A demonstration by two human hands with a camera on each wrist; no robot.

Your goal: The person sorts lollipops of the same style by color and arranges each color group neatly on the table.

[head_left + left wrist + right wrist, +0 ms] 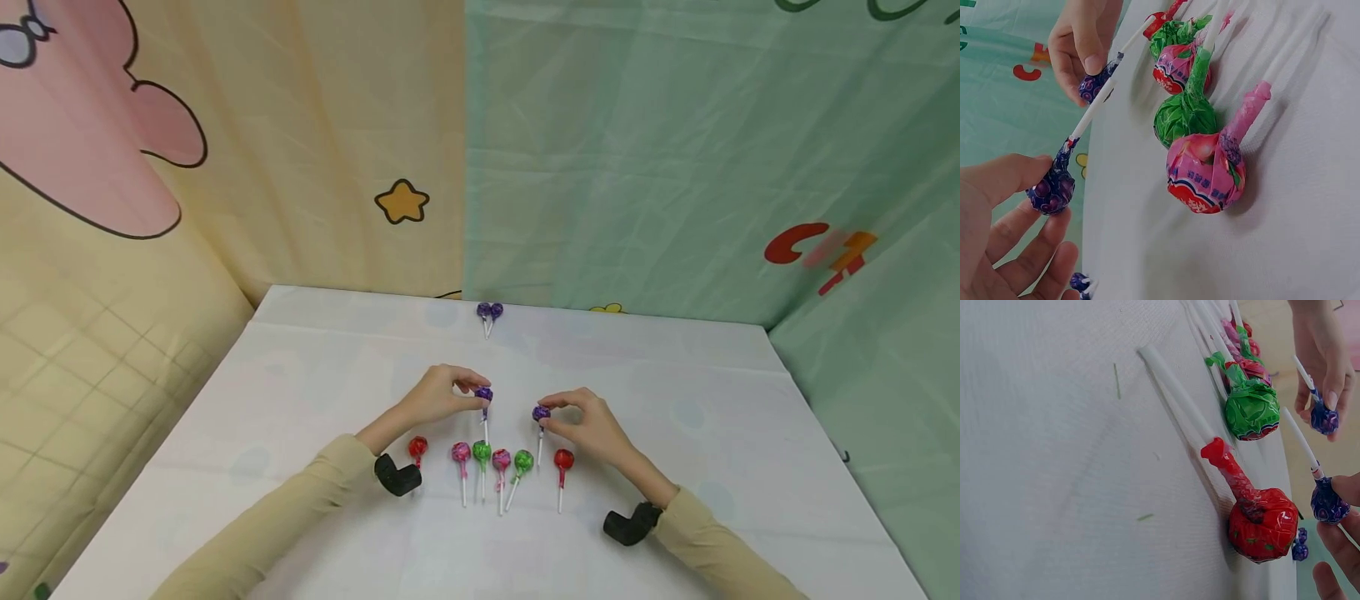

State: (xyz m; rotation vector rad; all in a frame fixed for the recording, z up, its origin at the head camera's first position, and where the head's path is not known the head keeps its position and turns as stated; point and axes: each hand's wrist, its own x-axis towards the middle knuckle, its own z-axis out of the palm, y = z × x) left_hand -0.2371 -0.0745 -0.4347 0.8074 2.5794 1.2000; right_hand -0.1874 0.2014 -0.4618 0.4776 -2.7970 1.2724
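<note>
A first purple lollipop [483, 394] is pinched by its wrapped head in the left hand [441, 395], and a second purple lollipop [541, 413] is pinched likewise in the right hand [590, 427]. Both appear to be held above the bench [360, 333], sticks pointing toward the near side. Each should prove very light, with a hard, round head and a thin, fairly stiff stick; the smooth wrapper may slide if pinched too loosely. The surest hold is judged to be at the head or the twisted neck, as the bare stick could roll between fingertips.

In both hands the head is taken between thumb and fingertips, and the left hand's spare fingers are loosely bent. The forearms are angled inward from either side, with the hands well apart from the far edge.

Nearer, a row is formed by a red lollipop [417, 446], partly hidden by a black wrist piece [397, 476], then pink lollipops [461, 452], green lollipops [523, 460] and another red lollipop [563, 459]. Two further purple lollipops [483, 309] are seen at the far edge.
</note>
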